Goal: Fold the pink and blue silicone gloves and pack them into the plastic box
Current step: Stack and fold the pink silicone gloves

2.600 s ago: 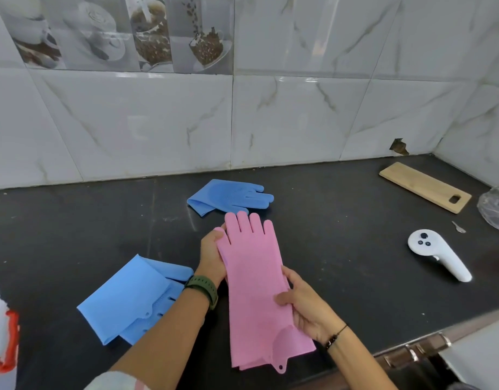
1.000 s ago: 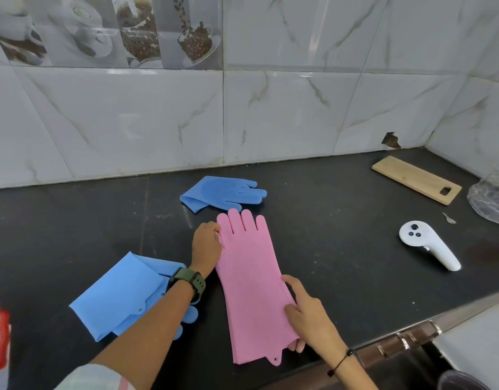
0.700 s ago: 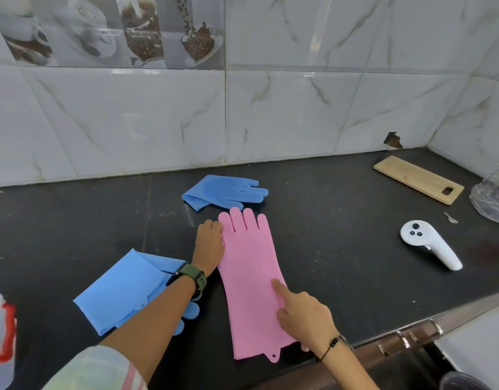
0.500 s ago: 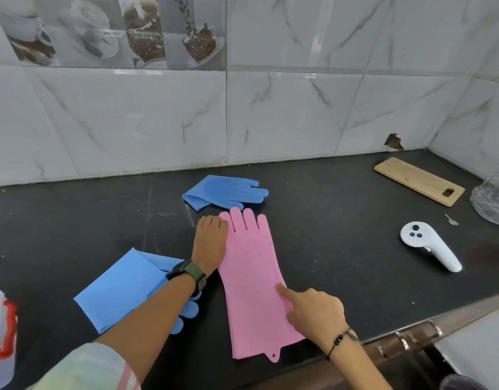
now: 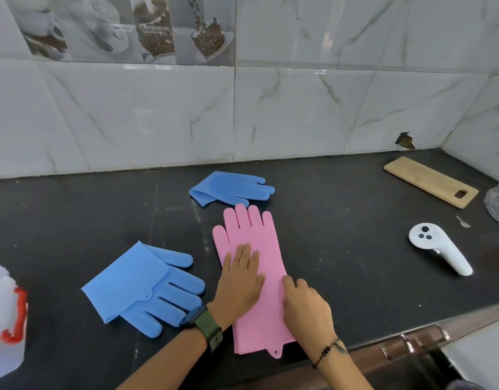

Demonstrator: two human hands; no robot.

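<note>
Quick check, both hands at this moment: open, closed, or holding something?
Left hand: open, fingers straight, palm pressed flat on the pink glove.
Right hand: fingers loosely curled, resting on the same glove's right edge; whether it pinches it cannot be told.

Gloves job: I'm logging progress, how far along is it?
Done: two blue silicone gloves lie folded on the black counter. In hand: the left hand presses the unfolded pink silicone glove flat; the right hand rests on it. Left: folding it, then packing everything.
</note>
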